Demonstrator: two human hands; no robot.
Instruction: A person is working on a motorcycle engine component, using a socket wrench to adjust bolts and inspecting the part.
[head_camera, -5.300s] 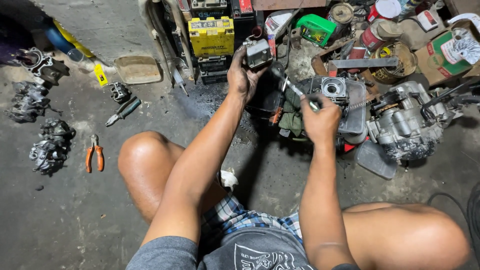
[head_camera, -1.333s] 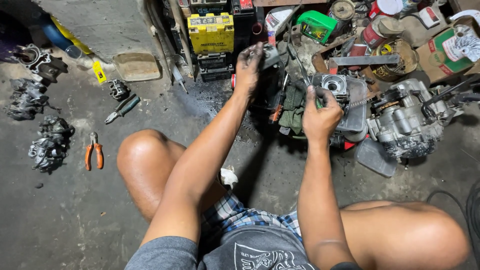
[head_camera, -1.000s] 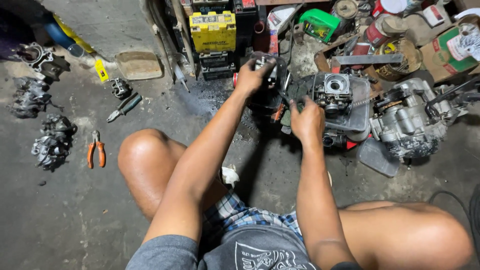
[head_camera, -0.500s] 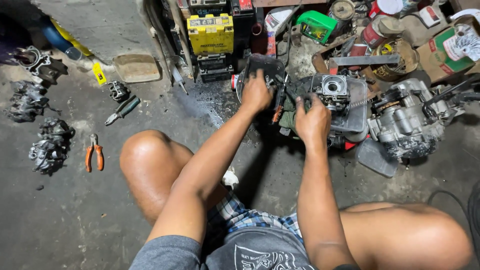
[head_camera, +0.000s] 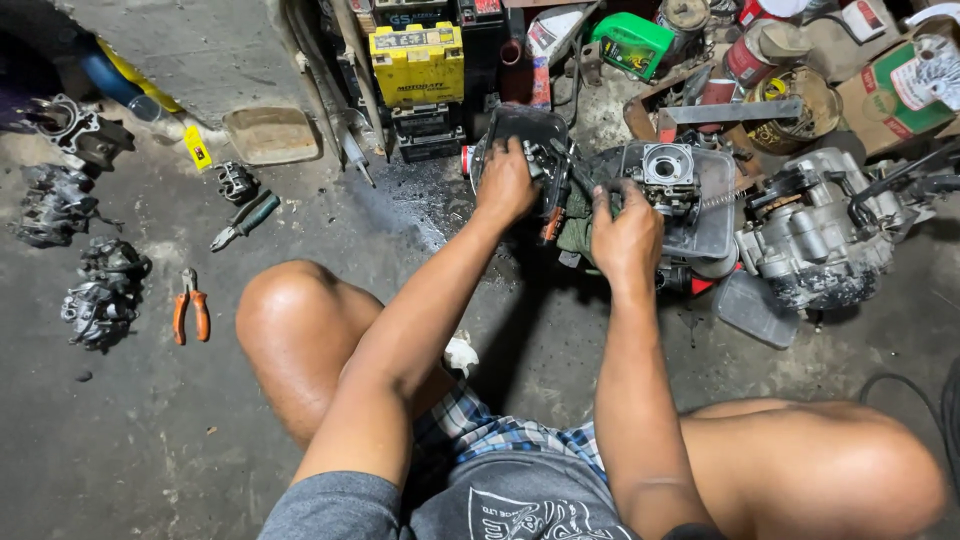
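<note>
Two grips: left hand (head_camera: 505, 185) clutches greasy metal part (head_camera: 548, 165); right hand (head_camera: 625, 232) clasps cast carburetor (head_camera: 668, 175).

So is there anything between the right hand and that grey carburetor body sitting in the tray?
Nothing visible. The right hand rests at the near left edge of the tray, and the carburetor body sits just beyond its fingers with open space between. The left hand is off to the side on a dark part.

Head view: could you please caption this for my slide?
Seated on a concrete floor, left hand and right hand work small engine parts over a tray.
</note>
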